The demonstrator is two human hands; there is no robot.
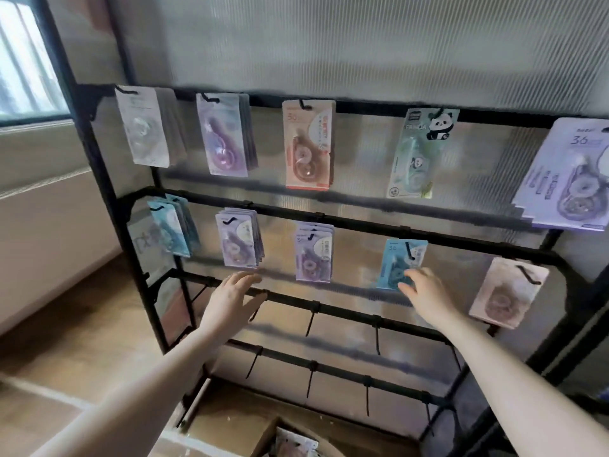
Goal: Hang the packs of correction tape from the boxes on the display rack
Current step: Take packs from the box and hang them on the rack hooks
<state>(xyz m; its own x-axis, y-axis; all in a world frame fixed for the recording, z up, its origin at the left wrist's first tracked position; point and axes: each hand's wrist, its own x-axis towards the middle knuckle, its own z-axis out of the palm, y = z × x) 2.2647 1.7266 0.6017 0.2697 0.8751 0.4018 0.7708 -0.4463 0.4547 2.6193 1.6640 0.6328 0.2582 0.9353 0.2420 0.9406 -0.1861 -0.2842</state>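
At the bottom edge, closest in, an open cardboard box (263, 433) sits on the floor under the rack with more packs in the box (295, 443) showing, too cut off to tell how many.

Above it, both arms reach up to the display rack (99, 166). The left hand (230, 298) holds nothing, its fingers (244, 278) spread and relaxed near the third rail (346, 311), just below a purple stack (239, 240). The right hand (425, 291) has loosely extended fingers laid on the lower part of a blue pack (400, 263) on the second row; whether they merely touch or lightly pinch it I cannot tell, though they look uncurled.

The risk, as I judge it: nudging that blue pack sideways or upward could slip its hole off the hook and drop it, and the stacked neighbours could swing and tangle. The bare hooks (311, 319) lower down jut forward and could snag a wrist.

Further up, the packs are flat carded blisters, light and flimsy, each showing a rounded dispenser: a peach pack (308, 145), a panda pack (418, 153), a lilac stack (225, 135), a pale stack (145, 127), and a large purple stack (566, 179) tilted at the right edge.
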